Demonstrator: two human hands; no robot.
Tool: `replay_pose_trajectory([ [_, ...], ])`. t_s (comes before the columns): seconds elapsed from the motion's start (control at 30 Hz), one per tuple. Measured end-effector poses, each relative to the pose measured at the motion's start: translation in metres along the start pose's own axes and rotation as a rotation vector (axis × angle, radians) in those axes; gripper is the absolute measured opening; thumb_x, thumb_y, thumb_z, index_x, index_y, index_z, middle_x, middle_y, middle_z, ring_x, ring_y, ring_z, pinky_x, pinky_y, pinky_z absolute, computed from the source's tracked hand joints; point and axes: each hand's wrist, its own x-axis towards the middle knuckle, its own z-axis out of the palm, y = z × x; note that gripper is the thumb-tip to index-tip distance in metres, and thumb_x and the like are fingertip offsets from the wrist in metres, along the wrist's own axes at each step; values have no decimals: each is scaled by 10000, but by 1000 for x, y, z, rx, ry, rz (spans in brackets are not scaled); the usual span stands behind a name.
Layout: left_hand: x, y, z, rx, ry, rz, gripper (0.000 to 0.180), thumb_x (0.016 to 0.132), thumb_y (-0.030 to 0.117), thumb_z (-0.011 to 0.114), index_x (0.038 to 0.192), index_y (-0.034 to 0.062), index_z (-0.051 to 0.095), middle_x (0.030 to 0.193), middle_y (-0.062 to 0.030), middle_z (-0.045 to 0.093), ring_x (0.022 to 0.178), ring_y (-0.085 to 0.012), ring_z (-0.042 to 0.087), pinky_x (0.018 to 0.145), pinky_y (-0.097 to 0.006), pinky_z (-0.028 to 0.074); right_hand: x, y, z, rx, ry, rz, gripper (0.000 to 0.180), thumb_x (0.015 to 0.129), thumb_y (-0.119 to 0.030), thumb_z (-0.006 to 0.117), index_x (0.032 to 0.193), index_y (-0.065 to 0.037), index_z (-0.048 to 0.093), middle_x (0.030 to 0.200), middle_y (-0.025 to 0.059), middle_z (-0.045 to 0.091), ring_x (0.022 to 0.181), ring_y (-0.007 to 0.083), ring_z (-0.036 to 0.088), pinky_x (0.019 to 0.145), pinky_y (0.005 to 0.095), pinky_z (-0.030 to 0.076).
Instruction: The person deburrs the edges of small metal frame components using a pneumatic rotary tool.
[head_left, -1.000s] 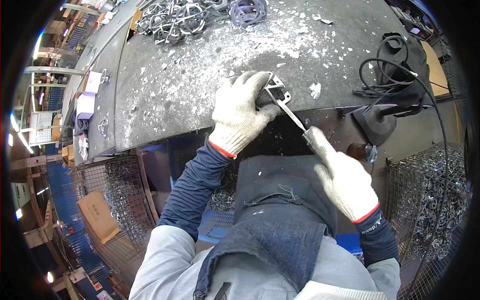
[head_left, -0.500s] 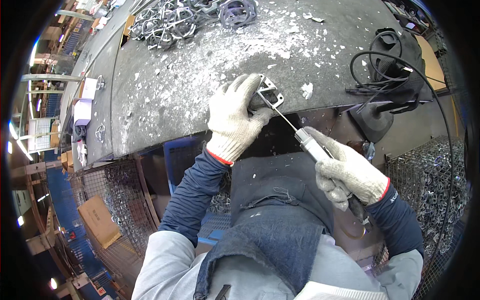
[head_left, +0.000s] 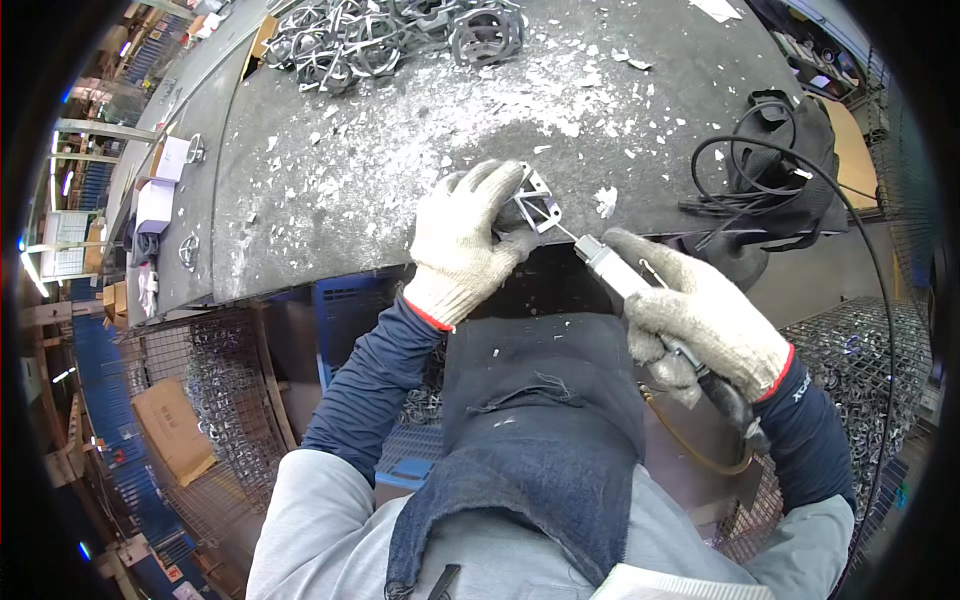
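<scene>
My left hand (head_left: 462, 245), in a white knit glove with a red cuff edge, grips a small silver metal frame part (head_left: 541, 210) at the table's near edge. Its fingers wrap the part's left side and hide some of it. My right hand (head_left: 705, 318), gloved alike, is closed around a silver, pen-like air tool (head_left: 612, 270) with a dark rear end. The tool's thin bit (head_left: 566, 232) points up and left, its tip at the lower corner of the metal part. Whether the tip touches the metal I cannot tell.
Pale flakes (head_left: 480, 110) litter the dark tabletop (head_left: 290, 190). Several metal frames (head_left: 370, 40) are heaped at its far side. A black cable (head_left: 800, 150) loops at the right and runs down past my right arm. Wire cages (head_left: 860, 350) of metal parts stand below on both sides.
The air tool has moved up and left toward the metal part, and less of its bit shows. The metal part has turned a little in my left hand. The whole view has shifted slightly.
</scene>
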Motion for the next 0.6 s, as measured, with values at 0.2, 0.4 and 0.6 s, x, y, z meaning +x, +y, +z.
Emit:
replay_pose_trajectory([
  [0.2,1,5,0,-43,22,-27,734,757,218,930,1458,88,755,1473,-178,769,1346,-424,715,1164,-535,550,-13,-3,3,-17,100,-6,834,1100,-202,644,1846,-87,290,799,48,678,494,94,577,408,268,462],
  [0.4,0,-1,0,-49,53,-2,698,755,206,909,1423,80,752,1426,-168,779,1261,-438,733,1094,-526,589,-14,-35,33,-482,207,8,804,1100,-172,635,1818,-3,314,1257,206,729,970,270,751,804,358,611],
  [0.6,0,-1,-3,-61,64,25,691,751,199,898,1412,74,742,1394,-165,783,1202,-442,738,1044,-528,605,-11,-13,9,-907,193,-280,842,1008,-126,658,1789,10,375,1599,269,611,1388,370,666,1175,403,523],
])
